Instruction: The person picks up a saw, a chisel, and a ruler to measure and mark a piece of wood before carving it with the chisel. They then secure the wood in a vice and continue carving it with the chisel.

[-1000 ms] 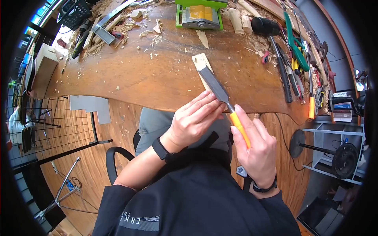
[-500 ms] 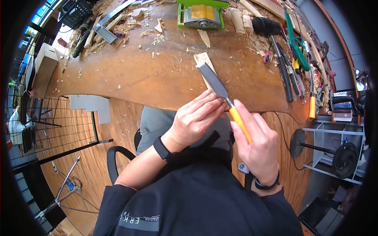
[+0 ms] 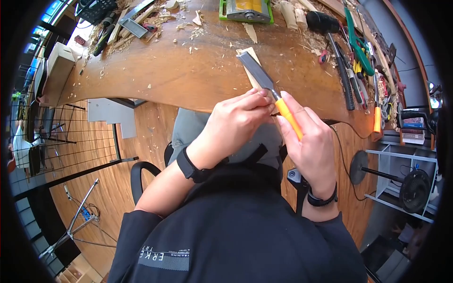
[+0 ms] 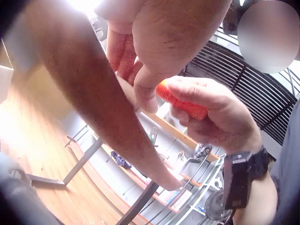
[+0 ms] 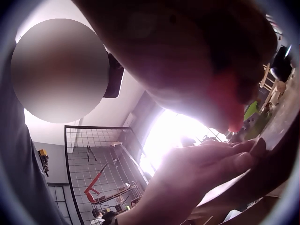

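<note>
My right hand (image 3: 311, 144) grips the orange handle of a wide chisel (image 3: 257, 70), thumb and forefinger lying along it. The grey blade points away from me and overlaps a pale wood strip (image 3: 253, 53), its tip near the strip's far end. With its fingers bunched, my left hand (image 3: 236, 120) pinches the near part of the strip beside the chisel's neck, at the table's front edge. In the left wrist view the handle (image 4: 187, 105) shows in the right fist. The right wrist view shows the left hand (image 5: 187, 176) from the side; the blade is hidden there.
A green-framed machine (image 3: 249, 15) stands at the back of the wooden table (image 3: 179, 85). At the right lie a black mallet (image 3: 323, 22), a green-handled saw (image 3: 361, 56) and several other tools. Shavings, wood pieces and a grey metal square (image 3: 133, 28) are at the back left.
Both hands have moved forward with the chisel and strip, and the blade tip now lies closer to the strip's far end. The head view has shifted slightly.
</note>
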The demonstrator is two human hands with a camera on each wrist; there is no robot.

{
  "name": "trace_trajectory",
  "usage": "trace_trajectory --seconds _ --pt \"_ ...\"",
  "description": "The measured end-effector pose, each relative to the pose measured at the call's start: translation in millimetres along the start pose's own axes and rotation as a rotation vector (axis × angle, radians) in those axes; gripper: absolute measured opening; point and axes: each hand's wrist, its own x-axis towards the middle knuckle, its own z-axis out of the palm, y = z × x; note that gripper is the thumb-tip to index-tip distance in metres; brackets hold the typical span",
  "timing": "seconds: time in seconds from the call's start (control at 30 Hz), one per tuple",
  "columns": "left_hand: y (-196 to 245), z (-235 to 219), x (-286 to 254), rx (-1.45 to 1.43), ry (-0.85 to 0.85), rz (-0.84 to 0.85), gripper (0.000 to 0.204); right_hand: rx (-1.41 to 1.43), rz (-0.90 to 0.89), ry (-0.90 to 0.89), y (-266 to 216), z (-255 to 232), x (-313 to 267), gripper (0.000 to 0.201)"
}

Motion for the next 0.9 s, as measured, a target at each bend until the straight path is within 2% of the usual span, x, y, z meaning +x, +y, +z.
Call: trace_trajectory --seconds 0.03,0.07,0.13,0.23,0.43,0.53,0.8,0.9 --pt "1 -4 0 -0.021 -0.079 -0.020 0.020 0.000 -0.011 0.008 1 -2 -6 0.041" --pt "2 -5 1 -0.016 -0.070 -0.014 0.020 -0.003 -0.027 0.022 3 -5 -9 0.041" --pt "4 -9 4 0.020 -0.175 -0.027 0.017 -0.020 -0.039 0.025 3 -5 -10 0.041" --pt "5 -12 9 0.076 -0.213 -0.001 0.012 -0.036 -0.029 0.036 1 10 2 0.042" --pt "3 -15 11 0.081 -0.303 -0.001 0.011 -0.029 -0.020 0.016 -5 -9 -12 0.043" --pt "4 -12 11 0.073 -0.256 0.009 0.012 -0.038 0.009 0.009 -4 -4 -4 0.043" --pt "2 -15 11 0.072 -0.269 0.004 0.010 -0.060 -0.009 -0.009 -4 -8 1 0.040" --pt "3 -13 9 0.064 -0.276 0.002 0.008 -0.004 -0.044 0.073 5 6 19 0.038"
